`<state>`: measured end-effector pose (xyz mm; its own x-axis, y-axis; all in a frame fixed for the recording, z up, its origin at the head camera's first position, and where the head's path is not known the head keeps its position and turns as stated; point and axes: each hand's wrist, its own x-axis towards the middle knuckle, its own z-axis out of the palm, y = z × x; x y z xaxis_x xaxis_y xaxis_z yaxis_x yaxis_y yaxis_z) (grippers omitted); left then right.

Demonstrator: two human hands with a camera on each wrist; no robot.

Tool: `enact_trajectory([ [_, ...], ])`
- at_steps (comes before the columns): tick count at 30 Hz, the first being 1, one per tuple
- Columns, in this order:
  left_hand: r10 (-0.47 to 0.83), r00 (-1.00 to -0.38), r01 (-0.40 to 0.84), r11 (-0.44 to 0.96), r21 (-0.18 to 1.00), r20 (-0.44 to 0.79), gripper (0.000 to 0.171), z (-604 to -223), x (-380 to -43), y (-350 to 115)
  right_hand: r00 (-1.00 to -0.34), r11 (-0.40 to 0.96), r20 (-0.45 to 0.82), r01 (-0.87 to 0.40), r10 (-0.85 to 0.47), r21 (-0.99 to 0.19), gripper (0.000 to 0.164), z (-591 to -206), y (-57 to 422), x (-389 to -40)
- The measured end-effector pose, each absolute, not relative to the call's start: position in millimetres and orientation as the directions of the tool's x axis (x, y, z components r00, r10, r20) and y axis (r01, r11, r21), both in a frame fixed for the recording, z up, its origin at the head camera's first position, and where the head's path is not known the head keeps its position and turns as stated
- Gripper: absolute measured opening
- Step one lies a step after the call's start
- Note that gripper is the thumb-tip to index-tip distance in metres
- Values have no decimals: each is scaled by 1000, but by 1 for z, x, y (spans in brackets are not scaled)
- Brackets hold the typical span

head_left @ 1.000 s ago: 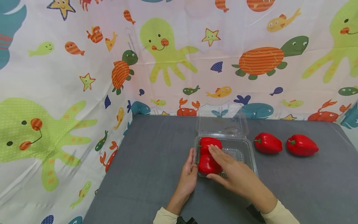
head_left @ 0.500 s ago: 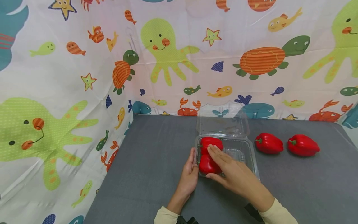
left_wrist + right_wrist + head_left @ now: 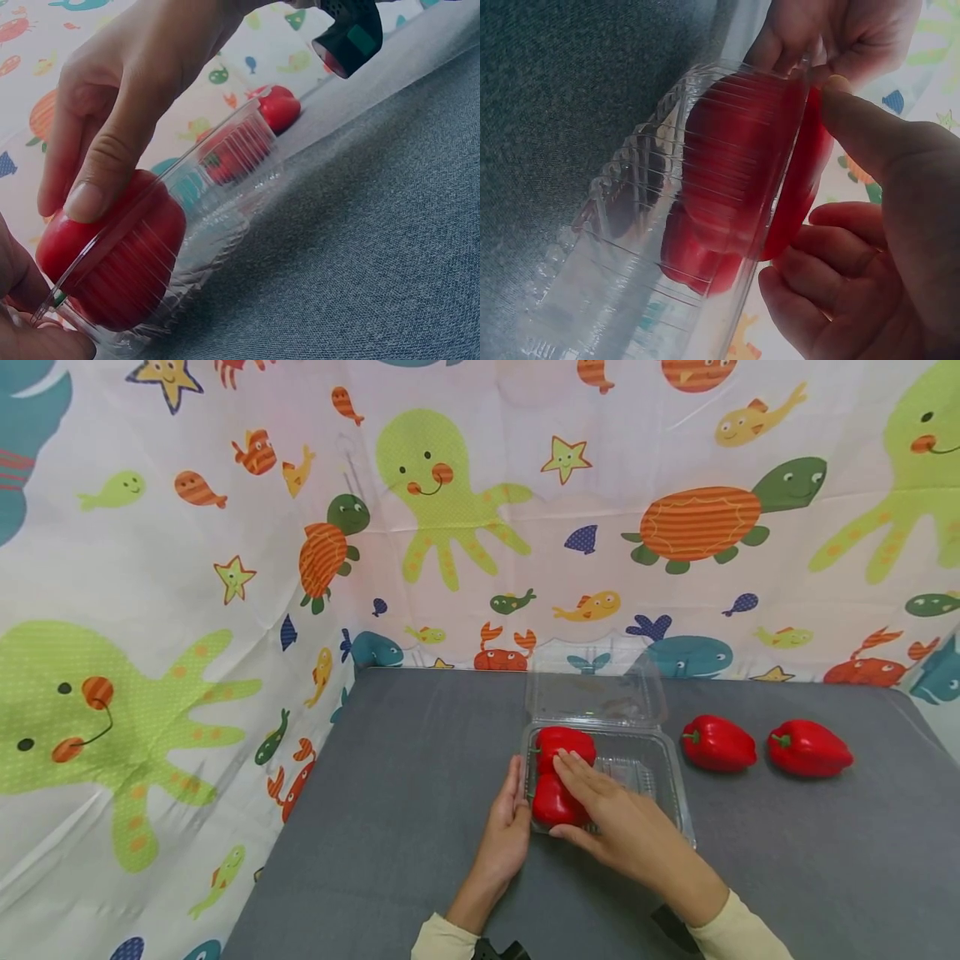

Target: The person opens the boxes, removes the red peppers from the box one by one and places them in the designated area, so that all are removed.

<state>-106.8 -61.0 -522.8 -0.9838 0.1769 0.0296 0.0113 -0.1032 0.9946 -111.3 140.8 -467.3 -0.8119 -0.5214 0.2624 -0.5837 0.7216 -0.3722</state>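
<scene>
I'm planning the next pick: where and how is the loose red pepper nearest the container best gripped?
Probably grip that pepper around its broad middle, coming from above and spanning its near and far sides. It lies on its side, green stem toward the container, with the other loose pepper past its opposite end, so its long sides look easier to reach.

Right hand [image 3: 630,827] seemingly holds a red pepper [image 3: 557,804] in a clear container [image 3: 636,767]; left hand [image 3: 506,831] holds its side.
</scene>
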Motion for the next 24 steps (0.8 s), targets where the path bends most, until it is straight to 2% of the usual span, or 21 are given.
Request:
enact_trajectory([
  [15,174,-984,11,-117,993,31,71,-523,-107,-61,-814,730,252,-581,-524,-360,93,-471,137,-114],
  [24,174,-984,11,-111,994,30,72,-524,-108,-62,-819,722,230,-572,-525,-389,85,-470,135,-118],
])
